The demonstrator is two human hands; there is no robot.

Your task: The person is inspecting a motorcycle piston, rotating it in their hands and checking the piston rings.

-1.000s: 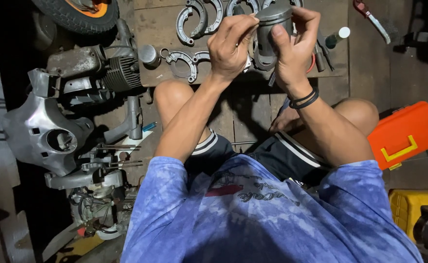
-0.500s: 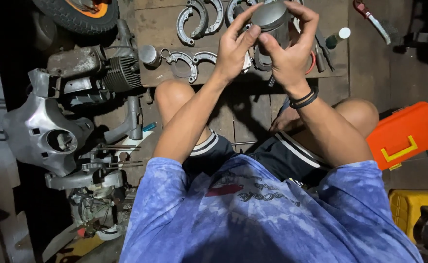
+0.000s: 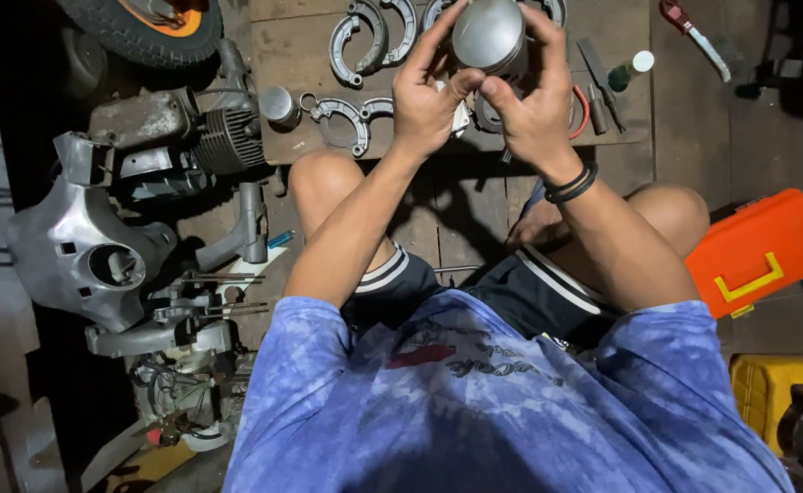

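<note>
A grey metal piston (image 3: 488, 35) is held up in front of me between both hands, its round crown facing the camera. My left hand (image 3: 427, 96) grips its left side with fingers along the edge and thumb underneath. My right hand (image 3: 536, 100), with black bands at the wrist, grips its right side. I sit on a wooden floor with knees apart. Below the hands a low wooden board (image 3: 301, 46) carries curved brake shoes (image 3: 346, 119) and other small parts.
Engine parts lie at the left: a finned cylinder (image 3: 228, 137), a grey crankcase cover (image 3: 82, 251), a tyre (image 3: 141, 27). A small metal cup (image 3: 278, 105) sits on the board. An orange toolbox (image 3: 757, 251) and a yellow crate (image 3: 780, 393) stand right. A red-handled tool (image 3: 693, 32) lies far right.
The hands have turned the piston so its crown faces the camera instead of its side, and my fingers have shifted around its rim.
</note>
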